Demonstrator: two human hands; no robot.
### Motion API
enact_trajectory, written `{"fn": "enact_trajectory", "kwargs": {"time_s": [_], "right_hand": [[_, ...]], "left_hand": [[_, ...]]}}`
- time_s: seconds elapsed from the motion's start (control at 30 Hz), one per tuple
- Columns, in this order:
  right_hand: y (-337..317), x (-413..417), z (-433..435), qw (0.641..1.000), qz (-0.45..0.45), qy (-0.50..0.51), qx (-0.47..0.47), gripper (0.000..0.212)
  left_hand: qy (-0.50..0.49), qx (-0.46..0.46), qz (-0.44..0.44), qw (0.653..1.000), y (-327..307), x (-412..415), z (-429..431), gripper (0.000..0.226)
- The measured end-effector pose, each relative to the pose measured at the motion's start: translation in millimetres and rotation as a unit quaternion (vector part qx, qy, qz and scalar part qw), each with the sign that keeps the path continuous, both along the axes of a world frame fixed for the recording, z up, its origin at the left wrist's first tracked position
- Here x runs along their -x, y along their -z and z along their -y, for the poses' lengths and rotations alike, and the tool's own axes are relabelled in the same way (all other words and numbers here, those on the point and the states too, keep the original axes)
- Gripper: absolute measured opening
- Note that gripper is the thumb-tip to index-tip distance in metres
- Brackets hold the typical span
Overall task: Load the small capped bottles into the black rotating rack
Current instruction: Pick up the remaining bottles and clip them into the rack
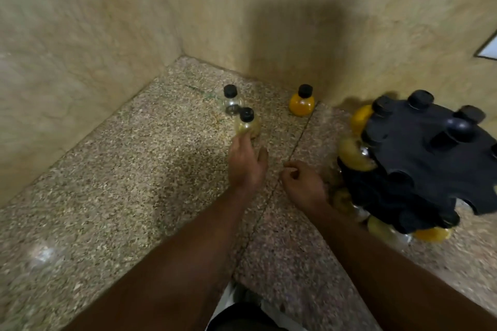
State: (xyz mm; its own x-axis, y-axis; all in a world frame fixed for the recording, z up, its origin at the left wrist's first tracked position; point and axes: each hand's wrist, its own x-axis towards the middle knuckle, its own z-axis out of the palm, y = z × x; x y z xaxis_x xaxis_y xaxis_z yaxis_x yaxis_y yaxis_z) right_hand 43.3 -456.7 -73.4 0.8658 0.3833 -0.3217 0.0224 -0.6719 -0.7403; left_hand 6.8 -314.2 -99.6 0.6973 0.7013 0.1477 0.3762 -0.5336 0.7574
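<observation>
Three small round bottles with black caps stand on the speckled floor near the corner: a clear one (231, 101), a pale yellowish one (247, 124) just in front of it, and an orange one (302, 102) further right. My left hand (246, 161) reaches to the pale bottle, its fingertips touching the bottle's base, without a closed grip. My right hand (302, 185) hovers low with loosely curled fingers and holds nothing, just left of the black rotating rack (419, 158). The rack carries several capped bottles, orange and yellowish, in its slots.
Beige stone walls (94, 35) meet in a corner behind the bottles. A floor joint (293, 148) runs between my hands. The rack stands at the right edge of view, close to the right wall. A dark garment shows at the bottom edge.
</observation>
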Motion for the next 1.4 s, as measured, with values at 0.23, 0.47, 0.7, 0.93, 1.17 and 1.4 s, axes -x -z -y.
{"fn": "enact_trajectory", "kwargs": {"time_s": [0.23,0.47,0.7,0.93,1.17,1.4], "right_hand": [[26.0,-17.4,-63.6,0.976,0.055,-0.152,0.149,0.071],[50.1,-31.7,-96.7,0.933,0.044,-0.199,0.296,0.095],[62.2,-42.0,-107.5,0.92,-0.002,-0.224,0.321,0.112],[63.5,-41.8,-109.6,0.918,0.003,-0.227,0.326,0.115],[53.8,-38.4,-89.1,0.932,0.049,-0.225,0.279,0.101],[33.7,-17.2,-63.2,0.97,0.071,-0.153,0.177,0.088]], "left_hand": [[0.011,0.019,0.002,1.0,11.7,-14.4,-59.2,0.062],[0.061,-0.017,0.015,0.998,25.5,-37.4,-98.2,0.059],[0.092,-0.016,0.004,0.996,34.6,-58.5,-113.1,0.057],[0.066,0.014,0.0,0.998,30.2,-61.0,-112.1,0.054],[0.04,-0.003,0.018,0.999,16.7,-44.5,-96.8,0.05],[0.021,-0.042,0.034,0.998,-12.9,-25.7,-66.2,0.052]]}}
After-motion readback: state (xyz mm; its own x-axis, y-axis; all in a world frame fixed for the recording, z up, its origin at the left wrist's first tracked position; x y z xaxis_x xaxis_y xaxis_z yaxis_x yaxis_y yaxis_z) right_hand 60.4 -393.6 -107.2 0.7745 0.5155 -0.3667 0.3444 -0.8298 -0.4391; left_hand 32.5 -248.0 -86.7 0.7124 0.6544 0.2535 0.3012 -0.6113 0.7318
